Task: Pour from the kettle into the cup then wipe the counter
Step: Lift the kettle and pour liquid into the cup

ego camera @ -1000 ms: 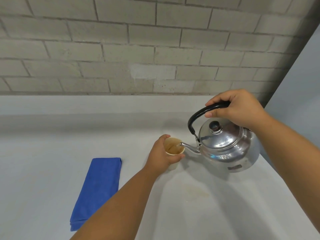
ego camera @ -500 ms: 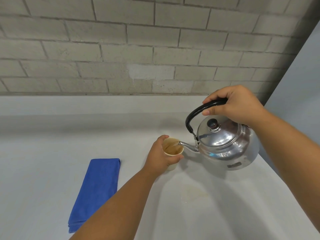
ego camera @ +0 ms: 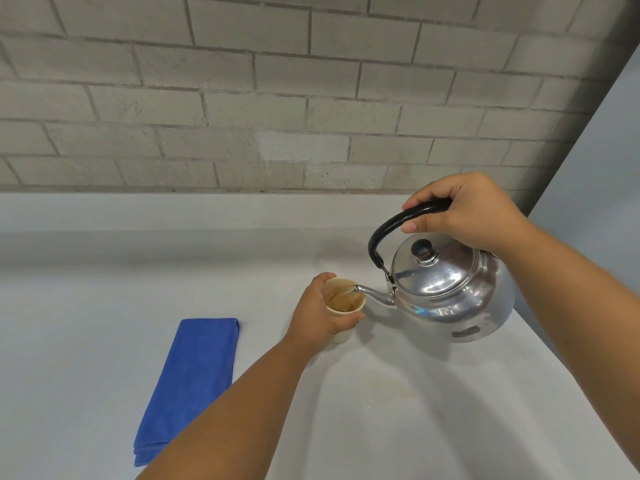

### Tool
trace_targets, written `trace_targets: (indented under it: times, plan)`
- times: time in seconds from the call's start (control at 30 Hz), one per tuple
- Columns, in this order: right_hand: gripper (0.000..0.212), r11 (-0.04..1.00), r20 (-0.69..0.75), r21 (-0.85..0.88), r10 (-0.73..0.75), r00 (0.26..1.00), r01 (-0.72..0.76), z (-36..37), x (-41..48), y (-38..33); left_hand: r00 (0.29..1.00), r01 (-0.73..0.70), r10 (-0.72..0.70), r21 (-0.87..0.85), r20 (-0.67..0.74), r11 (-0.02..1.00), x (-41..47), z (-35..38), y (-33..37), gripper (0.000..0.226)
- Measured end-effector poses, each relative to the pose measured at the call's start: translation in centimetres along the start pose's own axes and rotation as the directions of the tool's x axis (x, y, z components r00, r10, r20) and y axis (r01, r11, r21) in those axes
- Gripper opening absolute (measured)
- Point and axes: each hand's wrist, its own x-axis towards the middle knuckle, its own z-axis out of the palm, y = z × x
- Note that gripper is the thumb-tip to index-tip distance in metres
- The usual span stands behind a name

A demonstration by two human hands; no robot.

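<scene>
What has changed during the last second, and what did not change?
The kettle rose slightly off the counter and tipped further toward the cup; liquid is running in. No grip changed: the right hand still holds the handle, the left hand still holds the cup. The blue cloth stayed folded and untouched.

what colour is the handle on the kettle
Black: the kettle handle arches over a silver kettle, gripped by the right hand. Head view, the only one.

Two bare forearms—no sleeves, left hand [ego camera: 317, 317] and right hand [ego camera: 474, 216] ungloved.
</scene>
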Motion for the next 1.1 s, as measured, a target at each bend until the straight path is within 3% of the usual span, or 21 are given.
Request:
trace_targets:
  times: [0.9,1.1]
  plan:
    - [0.024,0.998,0.024,-0.056,-0.013,1.0,0.014,0.0,0.3,-0.2,1.0,0.019,-0.019,-0.009,0.01,1.0,-0.2,0.0,0.5,0.08]
    - [0.028,0.997,0.002,0.062,0.035,0.999,-0.035,-0.4,-0.3,1.7,0.994,0.074,-0.08,0.082,0.072,0.994,-0.3,-0.8,1.4,0.093]
